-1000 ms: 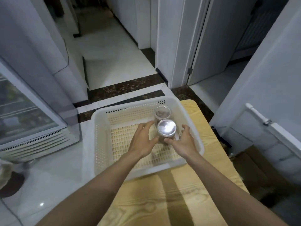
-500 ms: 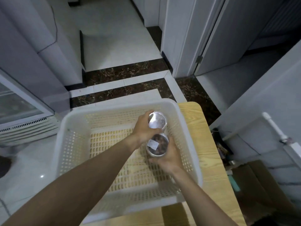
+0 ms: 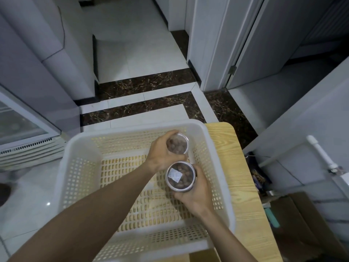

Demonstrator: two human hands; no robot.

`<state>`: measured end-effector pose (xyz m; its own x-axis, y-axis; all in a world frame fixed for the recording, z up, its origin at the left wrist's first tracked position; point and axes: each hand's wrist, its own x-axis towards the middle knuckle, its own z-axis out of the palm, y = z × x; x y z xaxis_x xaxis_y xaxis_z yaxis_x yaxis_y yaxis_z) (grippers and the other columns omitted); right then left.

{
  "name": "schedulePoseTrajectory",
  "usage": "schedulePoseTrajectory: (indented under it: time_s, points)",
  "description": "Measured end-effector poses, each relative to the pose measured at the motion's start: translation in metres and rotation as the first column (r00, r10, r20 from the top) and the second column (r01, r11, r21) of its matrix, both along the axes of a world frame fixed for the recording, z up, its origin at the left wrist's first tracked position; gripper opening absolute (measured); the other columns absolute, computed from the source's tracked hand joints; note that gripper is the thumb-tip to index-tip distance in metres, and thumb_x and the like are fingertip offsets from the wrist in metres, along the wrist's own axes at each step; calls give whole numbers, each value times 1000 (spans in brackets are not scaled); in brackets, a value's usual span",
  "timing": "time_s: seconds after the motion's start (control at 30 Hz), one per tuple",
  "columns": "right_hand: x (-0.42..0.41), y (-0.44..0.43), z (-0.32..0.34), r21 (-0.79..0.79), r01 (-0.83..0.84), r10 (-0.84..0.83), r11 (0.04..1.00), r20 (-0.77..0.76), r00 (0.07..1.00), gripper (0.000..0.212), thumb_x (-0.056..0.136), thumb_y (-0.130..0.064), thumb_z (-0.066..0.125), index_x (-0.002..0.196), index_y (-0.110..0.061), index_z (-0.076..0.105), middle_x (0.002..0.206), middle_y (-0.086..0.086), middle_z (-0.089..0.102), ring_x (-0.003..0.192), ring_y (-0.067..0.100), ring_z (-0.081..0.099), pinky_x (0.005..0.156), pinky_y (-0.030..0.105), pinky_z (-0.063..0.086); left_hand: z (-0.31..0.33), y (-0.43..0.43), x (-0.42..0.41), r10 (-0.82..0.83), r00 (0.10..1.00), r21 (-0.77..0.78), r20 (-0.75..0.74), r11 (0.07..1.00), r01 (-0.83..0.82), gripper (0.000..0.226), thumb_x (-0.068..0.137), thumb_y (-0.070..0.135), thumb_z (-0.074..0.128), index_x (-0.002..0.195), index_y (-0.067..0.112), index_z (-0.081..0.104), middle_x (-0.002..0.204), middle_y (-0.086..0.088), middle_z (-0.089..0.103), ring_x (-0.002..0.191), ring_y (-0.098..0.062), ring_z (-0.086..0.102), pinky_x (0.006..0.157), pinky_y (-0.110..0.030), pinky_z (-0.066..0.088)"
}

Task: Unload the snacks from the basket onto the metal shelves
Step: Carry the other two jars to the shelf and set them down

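A white perforated plastic basket (image 3: pixel 79 167) rests on a light wooden table (image 3: pixel 243 186). Inside it, near the far right side, are two clear round jars of brown nuts. My left hand (image 3: pixel 160 154) grips the far jar (image 3: pixel 178 144) from its left side. My right hand (image 3: pixel 196 193) holds the near jar (image 3: pixel 180 176), which has a small white packet under its lid, from below and from the right. Both jars are above the basket floor. No metal shelves are in sight.
A glass-door cooler (image 3: pixel 20 133) stands at the left on the tiled floor. At the right are a grey wall, a white pipe (image 3: pixel 321 154), a cardboard box (image 3: pixel 309 227) and dark clutter beside the table. A doorway (image 3: pixel 279 44) opens ahead right.
A second ago both hands held the near jar. Since then my left hand has moved to the far jar, my right hand keeps the near jar, and the view has tilted down.
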<state>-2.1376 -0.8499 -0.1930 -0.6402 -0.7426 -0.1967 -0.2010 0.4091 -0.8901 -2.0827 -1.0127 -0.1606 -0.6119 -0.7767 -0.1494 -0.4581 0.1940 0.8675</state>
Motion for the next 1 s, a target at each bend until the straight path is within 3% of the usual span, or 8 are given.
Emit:
schedulePoseTrajectory:
  time_s: [0.1,0.23,0.47,0.67,0.77,0.83,0.93,1.0]
  points:
    - [1,6,8,-55,39,-38,998,8,999,76,50,-24,89,113,-42,51,111,-18,62,102,-3,61,83,20,53,10,-4,20,29,993,5,-115,1000,-29,77,59,27,91,128,33,57,115,14,63,104,-5,63,90,-32,56]
    - [4,13,22,-126,71,-73,990,-13,997,87,53,-37,92,129,-33,49,123,-16,56,115,1,55,96,33,52,30,-3,51,66,977,-47,-203,996,-77,70,63,35,83,126,44,56,123,7,58,111,-11,59,88,-35,57]
    - [28,29,66,-242,141,-163,960,-70,984,91,51,-49,90,131,-34,49,124,-16,56,115,3,55,95,36,53,70,17,112,-4,971,-190,-241,981,-43,61,67,29,80,124,36,60,120,11,58,105,1,56,81,-13,50]
    - [71,67,102,-322,226,-293,920,-180,939,96,50,-60,84,134,-30,49,122,-9,57,113,9,57,88,39,56,97,50,161,-147,938,-103,-313,987,120,50,72,22,84,118,22,64,123,11,61,103,2,59,76,-12,50]
    - [103,99,118,-369,271,-379,889,-261,888,95,53,-61,83,135,-27,49,122,-7,58,112,11,58,85,41,56,111,74,184,-250,896,-94,-368,968,231,48,70,30,79,115,22,64,115,24,63,102,5,60,75,-13,51]
    - [129,125,129,-390,311,-437,866,-290,852,92,53,-61,83,133,-29,51,121,-8,60,110,10,59,84,38,57,120,91,201,-319,861,-103,-397,947,304,49,68,37,79,113,26,63,113,30,61,104,3,60,77,-15,52]
    - [172,168,149,-426,369,-520,826,-325,790,89,55,-61,81,133,-31,51,121,-9,63,110,10,60,86,23,54,134,124,221,-413,804,-110,-427,907,407,48,69,40,76,113,28,62,113,29,61,105,1,60,78,-16,52]
    - [199,199,164,-438,413,-576,798,-358,735,94,54,-62,79,137,-31,46,122,-9,61,111,10,59,90,26,52,144,150,230,-479,752,-112,-452,867,485,48,69,43,74,113,29,62,112,26,61,104,0,60,77,-16,51]
